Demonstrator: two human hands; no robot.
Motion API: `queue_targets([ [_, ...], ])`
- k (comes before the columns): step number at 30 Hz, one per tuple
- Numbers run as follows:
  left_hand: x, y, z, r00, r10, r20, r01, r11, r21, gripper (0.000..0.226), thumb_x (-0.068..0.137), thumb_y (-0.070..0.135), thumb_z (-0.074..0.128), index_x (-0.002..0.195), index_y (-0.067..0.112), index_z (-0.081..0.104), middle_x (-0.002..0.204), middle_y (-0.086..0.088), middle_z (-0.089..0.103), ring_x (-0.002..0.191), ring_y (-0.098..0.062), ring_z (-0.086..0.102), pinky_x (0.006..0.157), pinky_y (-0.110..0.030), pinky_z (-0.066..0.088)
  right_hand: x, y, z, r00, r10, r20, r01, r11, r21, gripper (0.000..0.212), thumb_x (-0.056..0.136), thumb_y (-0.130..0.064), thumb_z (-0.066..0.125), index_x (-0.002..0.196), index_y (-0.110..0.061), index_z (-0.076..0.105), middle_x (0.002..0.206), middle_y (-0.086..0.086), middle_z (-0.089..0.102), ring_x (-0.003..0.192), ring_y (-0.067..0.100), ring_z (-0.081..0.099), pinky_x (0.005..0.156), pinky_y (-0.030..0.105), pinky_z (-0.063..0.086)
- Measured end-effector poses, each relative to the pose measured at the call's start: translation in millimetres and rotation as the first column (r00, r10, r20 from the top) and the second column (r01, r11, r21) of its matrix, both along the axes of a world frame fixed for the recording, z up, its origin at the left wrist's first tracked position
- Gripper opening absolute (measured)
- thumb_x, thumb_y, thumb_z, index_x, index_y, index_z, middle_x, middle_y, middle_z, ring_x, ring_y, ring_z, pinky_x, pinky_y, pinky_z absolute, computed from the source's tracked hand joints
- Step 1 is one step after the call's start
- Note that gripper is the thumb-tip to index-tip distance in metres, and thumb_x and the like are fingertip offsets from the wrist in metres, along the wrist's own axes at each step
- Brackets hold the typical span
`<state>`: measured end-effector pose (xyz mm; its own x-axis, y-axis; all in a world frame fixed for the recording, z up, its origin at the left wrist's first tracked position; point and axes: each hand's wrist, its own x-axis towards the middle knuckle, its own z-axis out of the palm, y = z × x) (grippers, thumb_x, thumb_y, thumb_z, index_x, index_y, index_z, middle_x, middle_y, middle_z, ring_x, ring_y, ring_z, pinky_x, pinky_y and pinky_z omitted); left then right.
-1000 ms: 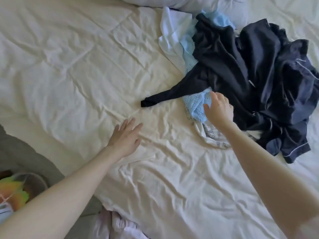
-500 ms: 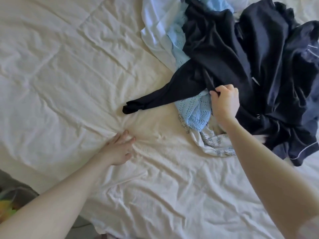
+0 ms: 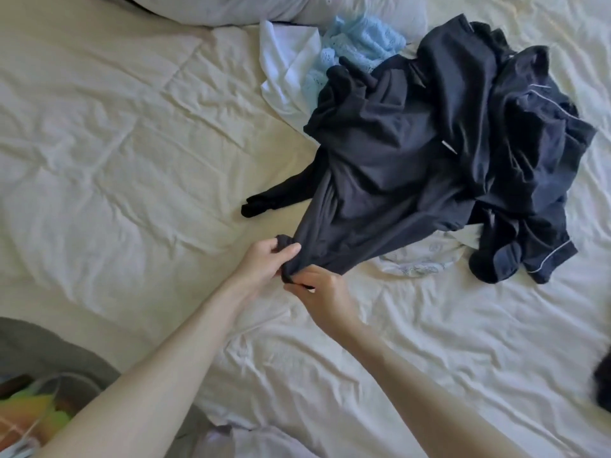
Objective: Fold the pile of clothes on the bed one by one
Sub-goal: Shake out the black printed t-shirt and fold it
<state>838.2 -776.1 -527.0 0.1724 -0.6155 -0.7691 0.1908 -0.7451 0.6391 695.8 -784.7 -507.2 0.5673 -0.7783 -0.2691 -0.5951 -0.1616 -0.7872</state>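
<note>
At the lower left corner, off the bed (image 3: pixel 99 153), a round container (image 3: pixel 49 401) shows only in part; it holds something green and orange, too blurred to name.

Both hands meet near the middle of the view and pinch the same bunched end of a dark garment (image 3: pixel 373 180). The left hand (image 3: pixel 264 262) grips the bunch from the left with thumb on top, fingers curled closed around the cloth. The right hand (image 3: pixel 320 292) sits just below and to the right, touching the bunch, fingers pinched narrow on its lower edge. From that gathered end the garment stretches up and to the right into the pile of clothes (image 3: pixel 463 143), where it lies over other dark pieces, one with thin white piping (image 3: pixel 549 256). A dark sleeve-like end (image 3: pixel 261 206) trails left of it on the sheet. A white garment (image 3: pixel 284 67) and a light blue knit piece (image 3: pixel 360 44) lie at the pile's far left edge, and a pale patterned cloth (image 3: pixel 423 259) peeks out beneath, just right of the hands.

Left of the pile the wrinkled cream sheet is open and wide. The bed's near edge runs along the lower left
</note>
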Motion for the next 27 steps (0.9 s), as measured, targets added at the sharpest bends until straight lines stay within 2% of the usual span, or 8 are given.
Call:
queue_targets([
  [4, 5.7, 21.6, 27.9, 0.976, 0.186, 0.117, -0.181, 0.982, -0.051, 0.018, 0.093, 0.014, 0.057, 0.077, 0.007, 0.061, 0.076, -0.006, 0.063, 0.075, -0.019, 0.061, 0.069, -0.029, 0.051, 5.7, 9.2, 17.9, 0.999, 0.032, -0.031, -0.034, 0.999, -0.042, 0.015, 0.084, -0.01, 0.068, 0.096, -0.003, 0.074, 0.091, 0.009, 0.069, 0.084, 0.021, 0.062, 0.073, 0.02, 0.044],
  [8, 26.4, 73.3, 67.3, 0.95, 0.284, 0.129, -0.272, 0.957, -0.1, 0.012, 0.093, 0.014, 0.058, 0.085, 0.01, 0.065, 0.085, -0.006, 0.071, 0.08, -0.015, 0.067, 0.076, -0.027, 0.054, 3.2, 15.2, 40.5, 0.989, 0.114, -0.091, -0.133, 0.961, -0.243, 0.018, 0.084, -0.015, 0.07, 0.099, -0.006, 0.071, 0.096, 0.006, 0.069, 0.09, 0.027, 0.062, 0.082, 0.037, 0.048],
  [11, 53.7, 115.7, 101.1, 0.906, 0.401, 0.133, -0.387, 0.914, -0.119, 0.012, 0.093, 0.012, 0.057, 0.087, 0.012, 0.066, 0.086, -0.003, 0.072, 0.082, -0.015, 0.069, 0.071, -0.024, 0.056, 0.1, 26.5, 50.4, 0.958, 0.125, -0.259, -0.213, 0.914, -0.346, 0.044, 0.08, -0.023, 0.074, 0.12, -0.008, 0.062, 0.116, 0.009, 0.063, 0.109, 0.031, 0.058, 0.095, 0.043, 0.04],
  [15, 91.4, 172.1, 146.6, 0.809, 0.587, 0.04, -0.582, 0.808, -0.093, 0.01, 0.093, 0.011, 0.056, 0.093, 0.007, 0.065, 0.096, -0.008, 0.07, 0.088, -0.022, 0.066, 0.075, -0.034, 0.051, 6.7, 41.2, 59.2, 0.883, 0.141, -0.448, -0.303, 0.9, -0.314, 0.079, 0.084, -0.04, 0.067, 0.149, -0.02, 0.025, 0.152, 0.007, 0.03, 0.142, 0.026, 0.024, 0.113, 0.046, 0.021],
  [19, 105.4, 211.0, 183.4, 0.749, 0.662, -0.028, -0.659, 0.74, -0.136, 0.011, 0.092, 0.01, 0.056, 0.098, 0.005, 0.064, 0.097, -0.006, 0.072, 0.088, -0.019, 0.069, 0.076, -0.034, 0.053, 33.6, 68.5, 58.0, 0.792, 0.329, -0.514, -0.488, 0.847, -0.21, 0.088, 0.087, -0.049, 0.059, 0.152, -0.028, 0.003, 0.16, -0.002, 0.006, 0.147, 0.02, 0.001, 0.116, 0.046, 0.006],
  [21, 107.7, 224.4, 196.6, 0.733, 0.678, -0.061, -0.676, 0.715, -0.182, 0.011, 0.091, 0.011, 0.056, 0.097, 0.007, 0.065, 0.093, -0.003, 0.074, 0.085, -0.014, 0.071, 0.071, -0.029, 0.057, 52.0, 88.2, 52.0, 0.725, 0.446, -0.525, -0.592, 0.793, -0.145, 0.082, 0.089, -0.05, 0.055, 0.152, -0.028, 0.007, 0.159, -0.005, 0.009, 0.147, 0.018, -0.001, 0.116, 0.047, 0.002],
  [24, 116.2, 244.4, 210.0, 0.672, 0.734, -0.102, -0.734, 0.641, -0.224, 0.013, 0.09, 0.013, 0.057, 0.1, 0.008, 0.065, 0.094, -0.001, 0.074, 0.086, -0.013, 0.071, 0.069, -0.026, 0.058, 72.6, 114.9, 37.8, 0.678, 0.502, -0.538, -0.634, 0.769, -0.083, 0.053, 0.095, -0.041, 0.048, 0.144, -0.024, 0.036, 0.149, -0.004, 0.034, 0.145, 0.016, 0.012, 0.116, 0.044, 0.003],
  [27, 129.9, 267.6, 210.1, 0.562, 0.821, -0.099, -0.816, 0.53, -0.231, 0.011, 0.091, 0.011, 0.056, 0.099, 0.009, 0.064, 0.094, -0.001, 0.074, 0.088, -0.013, 0.07, 0.074, -0.028, 0.057, 80.5, 133.1, 32.2, 0.825, 0.392, -0.408, -0.512, 0.823, -0.245, 0.014, 0.092, -0.018, 0.054, 0.1, -0.012, 0.065, 0.104, 0.007, 0.066, 0.115, 0.023, 0.056, 0.097, 0.04, 0.035],
])
